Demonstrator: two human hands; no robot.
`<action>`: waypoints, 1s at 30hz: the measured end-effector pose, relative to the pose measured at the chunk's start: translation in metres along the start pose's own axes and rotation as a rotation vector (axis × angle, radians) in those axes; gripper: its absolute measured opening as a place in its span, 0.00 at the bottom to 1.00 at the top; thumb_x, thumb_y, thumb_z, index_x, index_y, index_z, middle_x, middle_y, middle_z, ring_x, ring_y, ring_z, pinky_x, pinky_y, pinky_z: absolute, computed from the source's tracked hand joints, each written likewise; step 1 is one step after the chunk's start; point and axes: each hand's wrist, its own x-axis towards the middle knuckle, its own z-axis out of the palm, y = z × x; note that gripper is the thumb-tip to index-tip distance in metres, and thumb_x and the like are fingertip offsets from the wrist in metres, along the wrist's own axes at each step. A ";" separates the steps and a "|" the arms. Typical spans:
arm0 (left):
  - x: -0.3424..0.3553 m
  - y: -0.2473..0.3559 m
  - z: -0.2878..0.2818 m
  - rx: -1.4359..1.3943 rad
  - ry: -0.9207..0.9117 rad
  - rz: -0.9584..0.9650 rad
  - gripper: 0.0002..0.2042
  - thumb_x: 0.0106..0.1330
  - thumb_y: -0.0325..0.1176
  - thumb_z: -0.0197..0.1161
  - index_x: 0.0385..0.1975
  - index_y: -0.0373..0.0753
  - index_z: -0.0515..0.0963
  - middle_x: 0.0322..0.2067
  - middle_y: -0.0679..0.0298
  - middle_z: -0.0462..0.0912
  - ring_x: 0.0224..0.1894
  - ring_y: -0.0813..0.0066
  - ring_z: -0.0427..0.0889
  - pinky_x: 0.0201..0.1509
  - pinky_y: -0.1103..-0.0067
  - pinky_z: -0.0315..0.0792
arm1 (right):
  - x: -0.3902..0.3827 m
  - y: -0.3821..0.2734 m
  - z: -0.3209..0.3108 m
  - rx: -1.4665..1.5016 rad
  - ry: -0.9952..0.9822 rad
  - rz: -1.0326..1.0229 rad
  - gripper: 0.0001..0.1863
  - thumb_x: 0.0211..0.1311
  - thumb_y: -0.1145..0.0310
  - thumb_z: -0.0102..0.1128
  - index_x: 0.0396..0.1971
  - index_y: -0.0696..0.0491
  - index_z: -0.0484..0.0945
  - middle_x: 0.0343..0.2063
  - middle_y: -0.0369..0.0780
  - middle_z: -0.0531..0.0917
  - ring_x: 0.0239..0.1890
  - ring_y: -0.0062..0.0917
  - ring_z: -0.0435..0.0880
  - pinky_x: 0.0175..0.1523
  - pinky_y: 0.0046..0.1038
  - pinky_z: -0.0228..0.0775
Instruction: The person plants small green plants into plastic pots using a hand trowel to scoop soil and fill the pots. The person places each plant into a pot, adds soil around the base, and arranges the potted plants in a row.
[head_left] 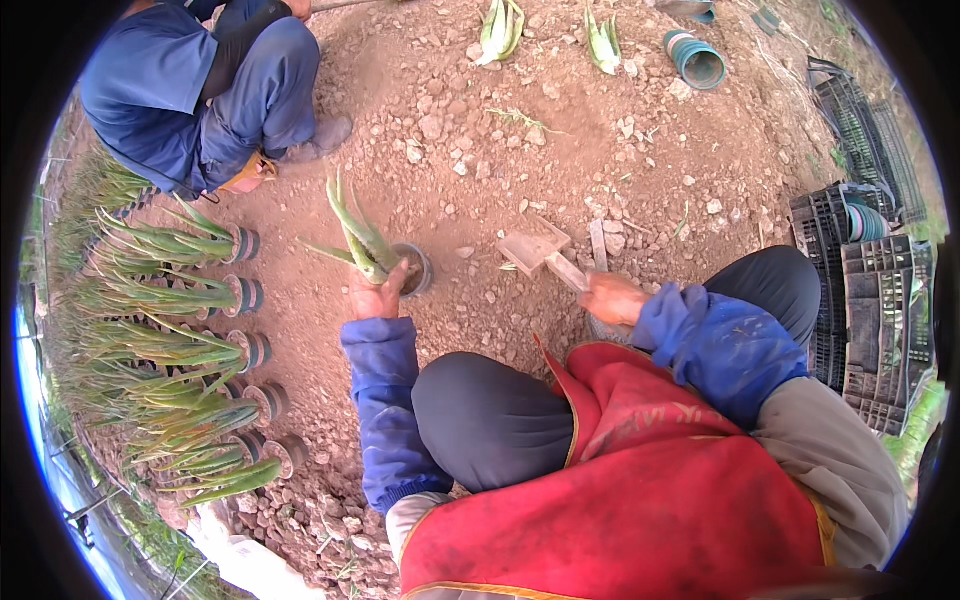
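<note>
My left hand point(382, 292) is closed around the base of an aloe plant point(366, 240), its leaves pointing up and to the left. Right beside that hand stands a round pot point(420, 270), its near side partly hidden by my fingers. In my right hand point(612, 298) is the handle of a small flat-bladed trowel point(530, 250), dusted with soil. Its blade points left toward the pot, close above the ground and apart from the pot. Whether the blade touches the soil I cannot tell.
Several potted aloes point(190, 350) lie in rows at left. Two loose aloes point(500, 30) and a stack of green pots point(693, 60) lie on the far soil. Black crates point(885, 320) stand at right. Another person point(220, 90) crouches at far left.
</note>
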 end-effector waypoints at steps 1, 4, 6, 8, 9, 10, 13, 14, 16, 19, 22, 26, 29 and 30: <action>0.002 -0.002 -0.003 0.085 -0.017 -0.029 0.22 0.57 0.21 0.74 0.51 0.39 0.75 0.40 0.69 0.82 0.43 0.77 0.80 0.51 0.76 0.76 | 0.010 -0.007 0.005 -0.010 0.010 -0.005 0.22 0.65 0.57 0.53 0.41 0.65 0.79 0.35 0.57 0.84 0.40 0.50 0.86 0.46 0.47 0.77; 0.004 -0.006 0.000 0.116 -0.002 -0.023 0.23 0.56 0.20 0.74 0.51 0.39 0.75 0.39 0.69 0.82 0.42 0.77 0.80 0.51 0.77 0.76 | 0.062 -0.019 0.031 0.102 0.123 -0.109 0.20 0.64 0.59 0.53 0.37 0.64 0.80 0.34 0.55 0.85 0.41 0.50 0.85 0.47 0.47 0.77; 0.008 -0.021 0.007 0.154 -0.033 0.031 0.23 0.56 0.20 0.73 0.52 0.39 0.75 0.41 0.69 0.81 0.43 0.76 0.80 0.50 0.77 0.76 | 0.115 -0.007 0.062 -0.099 0.206 -0.245 0.17 0.65 0.61 0.53 0.35 0.61 0.82 0.32 0.52 0.85 0.39 0.48 0.85 0.47 0.46 0.78; 0.009 -0.024 0.011 0.435 -0.037 0.162 0.23 0.56 0.19 0.72 0.52 0.39 0.75 0.42 0.69 0.80 0.43 0.77 0.79 0.50 0.77 0.76 | 0.146 -0.016 0.075 -0.424 0.272 -0.414 0.14 0.65 0.63 0.53 0.33 0.58 0.83 0.29 0.50 0.85 0.37 0.46 0.85 0.46 0.45 0.79; 0.013 -0.022 0.006 0.405 -0.071 0.116 0.25 0.56 0.19 0.72 0.54 0.38 0.73 0.41 0.68 0.76 0.43 0.74 0.78 0.50 0.75 0.76 | 0.152 -0.033 0.072 -0.511 0.263 -0.463 0.14 0.64 0.64 0.52 0.32 0.58 0.84 0.29 0.49 0.85 0.36 0.46 0.85 0.46 0.44 0.79; 0.017 -0.023 0.005 0.271 -0.066 0.076 0.25 0.57 0.19 0.71 0.54 0.38 0.73 0.42 0.68 0.77 0.44 0.74 0.78 0.50 0.76 0.76 | 0.161 -0.043 0.074 -0.534 0.289 -0.480 0.13 0.63 0.65 0.53 0.32 0.57 0.84 0.28 0.49 0.85 0.36 0.46 0.85 0.45 0.44 0.79; 0.013 -0.030 0.006 -0.027 0.021 0.048 0.25 0.57 0.19 0.72 0.55 0.38 0.74 0.44 0.68 0.80 0.46 0.75 0.80 0.53 0.77 0.76 | 0.182 -0.056 0.086 -0.611 0.373 -0.503 0.12 0.59 0.66 0.54 0.31 0.56 0.84 0.24 0.47 0.84 0.34 0.42 0.85 0.44 0.46 0.79; 0.010 -0.027 0.005 -0.034 -0.006 -0.008 0.26 0.56 0.19 0.73 0.55 0.38 0.74 0.44 0.68 0.80 0.46 0.75 0.80 0.53 0.77 0.76 | 0.183 -0.049 0.089 -0.582 0.365 -0.523 0.11 0.58 0.66 0.55 0.31 0.55 0.84 0.25 0.47 0.85 0.34 0.42 0.85 0.42 0.45 0.79; 0.006 -0.013 0.002 -0.037 -0.066 -0.115 0.27 0.55 0.19 0.74 0.55 0.38 0.74 0.44 0.67 0.81 0.46 0.74 0.81 0.53 0.76 0.76 | 0.178 -0.028 0.090 -0.511 0.360 -0.564 0.11 0.56 0.65 0.57 0.31 0.54 0.85 0.29 0.46 0.87 0.35 0.41 0.86 0.39 0.42 0.79; 0.005 -0.013 -0.010 0.037 -0.044 -0.057 0.28 0.54 0.20 0.76 0.55 0.38 0.73 0.43 0.66 0.82 0.45 0.73 0.81 0.53 0.75 0.77 | 0.150 -0.050 0.071 -0.017 0.406 -0.260 0.13 0.59 0.64 0.59 0.35 0.60 0.81 0.31 0.53 0.86 0.39 0.50 0.86 0.45 0.47 0.79; 0.005 -0.021 -0.015 -0.019 -0.038 -0.106 0.25 0.54 0.22 0.76 0.53 0.38 0.75 0.42 0.65 0.82 0.44 0.72 0.81 0.52 0.74 0.77 | 0.150 -0.054 0.043 0.185 0.375 -0.113 0.19 0.60 0.61 0.61 0.40 0.63 0.76 0.34 0.57 0.84 0.42 0.54 0.84 0.49 0.49 0.77; 0.020 -0.025 -0.025 0.107 -0.127 -0.140 0.20 0.55 0.24 0.76 0.48 0.37 0.77 0.42 0.65 0.82 0.43 0.72 0.81 0.51 0.74 0.76 | 0.149 -0.027 0.040 0.134 0.356 -0.189 0.22 0.60 0.60 0.61 0.45 0.64 0.72 0.37 0.59 0.83 0.42 0.53 0.84 0.48 0.49 0.77; 0.019 -0.013 -0.025 0.118 -0.185 -0.118 0.22 0.56 0.23 0.75 0.51 0.37 0.76 0.44 0.63 0.82 0.45 0.73 0.81 0.51 0.74 0.77 | 0.129 -0.026 0.033 0.206 0.285 -0.225 0.21 0.60 0.60 0.60 0.46 0.59 0.73 0.36 0.56 0.84 0.41 0.52 0.84 0.47 0.49 0.76; 0.019 -0.009 -0.022 0.114 -0.197 -0.107 0.23 0.57 0.22 0.75 0.53 0.37 0.75 0.45 0.62 0.81 0.46 0.73 0.81 0.51 0.74 0.77 | 0.123 -0.027 0.028 0.211 0.258 -0.245 0.21 0.60 0.60 0.60 0.47 0.58 0.73 0.36 0.55 0.84 0.40 0.52 0.84 0.46 0.49 0.76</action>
